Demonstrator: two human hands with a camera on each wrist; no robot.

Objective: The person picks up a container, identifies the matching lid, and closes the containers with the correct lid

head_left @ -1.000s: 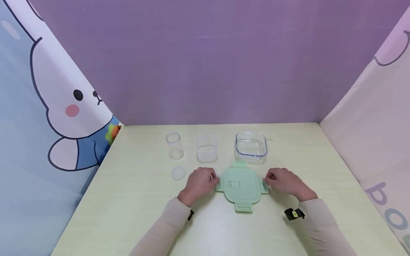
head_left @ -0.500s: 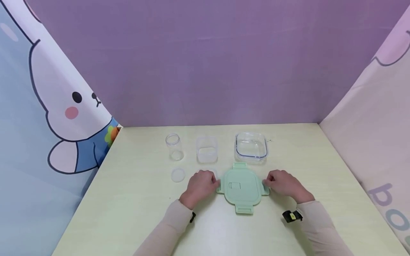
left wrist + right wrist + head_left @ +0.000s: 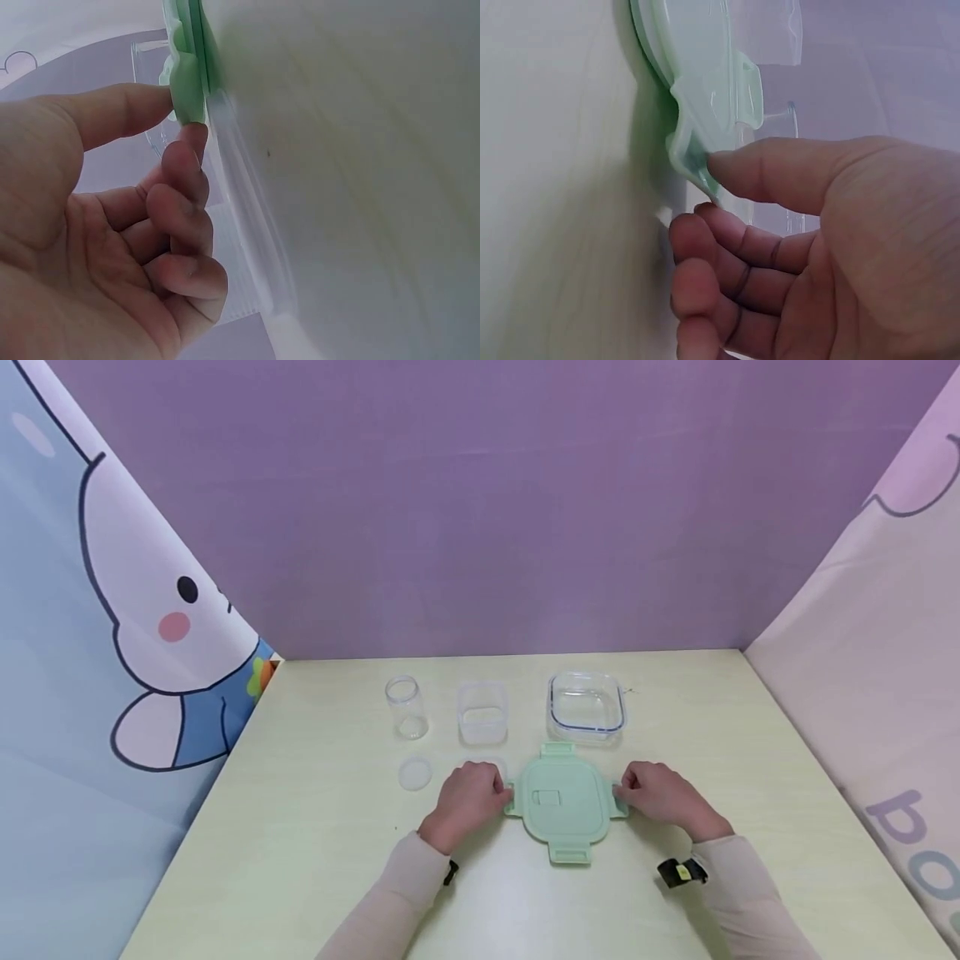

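While the green lid point(image 3: 564, 800) lies flat on the table point(image 3: 315, 827), just near of the glass container point(image 3: 587, 705), it sits squarely between both hands: left hand point(image 3: 467, 800) pinches its left tab, right hand point(image 3: 660, 797) its right tab.

Staged tabletop booth, cartoon bunny curtain point(image 3: 135, 635), purple backdrop point(image 3: 480, 502)

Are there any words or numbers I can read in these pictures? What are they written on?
"bo": big purple letters on the curtain at the right, cut off by the picture's edge, so the full word cannot be told.
Green lid: a small raised rectangle, nothing readable.
Black wristband: a yellow tag, too small to read.
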